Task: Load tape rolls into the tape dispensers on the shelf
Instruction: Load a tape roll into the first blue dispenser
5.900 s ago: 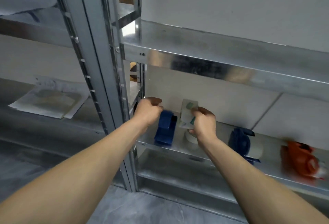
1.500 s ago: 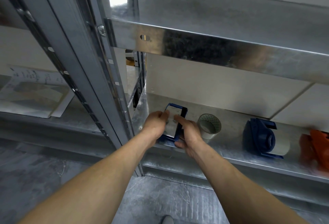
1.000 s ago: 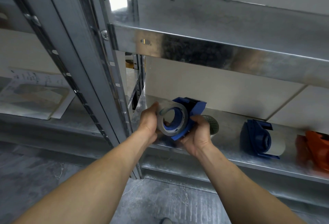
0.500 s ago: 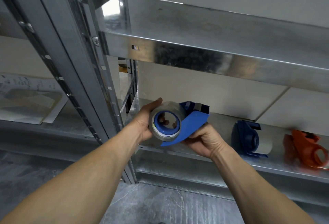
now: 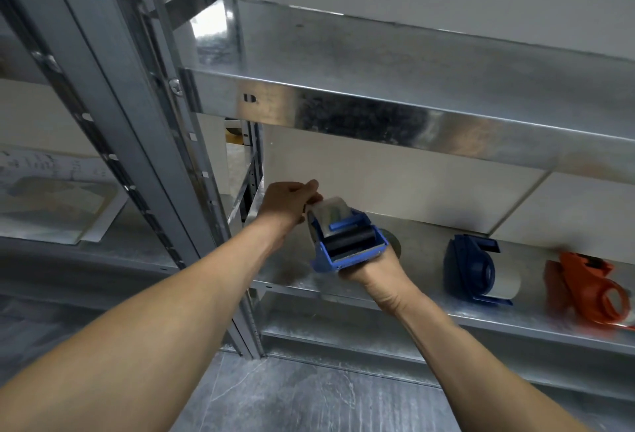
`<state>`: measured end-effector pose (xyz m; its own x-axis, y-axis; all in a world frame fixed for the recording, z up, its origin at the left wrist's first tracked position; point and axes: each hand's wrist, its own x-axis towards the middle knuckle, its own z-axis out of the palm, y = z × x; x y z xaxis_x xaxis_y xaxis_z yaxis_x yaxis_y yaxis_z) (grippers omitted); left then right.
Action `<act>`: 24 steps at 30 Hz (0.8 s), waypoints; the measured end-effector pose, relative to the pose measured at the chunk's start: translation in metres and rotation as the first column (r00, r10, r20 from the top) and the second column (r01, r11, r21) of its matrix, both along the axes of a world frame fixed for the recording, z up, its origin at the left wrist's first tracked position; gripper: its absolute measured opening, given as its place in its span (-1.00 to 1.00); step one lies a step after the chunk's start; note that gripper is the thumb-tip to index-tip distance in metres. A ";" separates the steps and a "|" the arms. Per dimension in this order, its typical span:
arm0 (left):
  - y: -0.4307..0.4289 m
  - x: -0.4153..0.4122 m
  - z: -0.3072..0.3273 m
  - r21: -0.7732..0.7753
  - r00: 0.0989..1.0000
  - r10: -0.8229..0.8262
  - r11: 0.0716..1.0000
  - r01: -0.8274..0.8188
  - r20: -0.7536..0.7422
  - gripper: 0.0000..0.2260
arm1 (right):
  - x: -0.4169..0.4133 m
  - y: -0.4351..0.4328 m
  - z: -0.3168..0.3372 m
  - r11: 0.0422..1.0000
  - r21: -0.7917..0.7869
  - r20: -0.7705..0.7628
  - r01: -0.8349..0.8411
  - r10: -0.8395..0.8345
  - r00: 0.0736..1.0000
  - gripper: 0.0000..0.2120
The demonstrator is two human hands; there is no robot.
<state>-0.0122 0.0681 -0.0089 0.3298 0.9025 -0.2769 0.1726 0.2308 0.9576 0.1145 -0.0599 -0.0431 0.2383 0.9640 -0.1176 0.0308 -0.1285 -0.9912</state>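
Observation:
I hold a blue tape dispenser [image 5: 350, 246] in front of the lower shelf [image 5: 429, 297], its roller end turned toward me. My right hand [image 5: 372, 268] grips it from below and behind. A clear tape roll [image 5: 326, 213] sits in the dispenser's far end. My left hand [image 5: 288, 201] holds that roll, fingers curled over its top. A second tape roll [image 5: 395, 244] lies on the shelf, mostly hidden behind the dispenser.
On the same shelf to the right stand a dark blue dispenser [image 5: 474, 273] with a white roll and an orange dispenser [image 5: 591, 290]. An upper metal shelf [image 5: 395, 119] overhangs. Upright posts [image 5: 137, 156] stand left, with papers [image 5: 51, 198] on the neighbouring shelf.
The dispenser has been turned from side-on to roller end toward me. My left hand has moved up over the top of the tape roll.

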 end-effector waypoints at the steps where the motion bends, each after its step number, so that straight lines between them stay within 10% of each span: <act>1: -0.001 0.000 0.002 0.000 1.000 -0.027 1.000 0.027 -0.015 -0.75 | -0.001 0.000 -0.001 1.000 0.005 0.064 0.010 -0.010 0.998 -0.64; 17: -0.004 -0.007 0.002 0.209 0.932 -0.270 0.924 0.321 -0.240 -0.77 | -0.015 -0.008 -0.026 0.997 -0.001 0.406 0.077 -0.070 0.911 -0.47; 24: -0.005 -0.009 0.000 0.248 0.889 -0.313 0.881 0.403 -0.335 -0.77 | -0.018 -0.007 -0.030 0.996 -0.025 0.329 0.091 -0.078 0.941 -0.56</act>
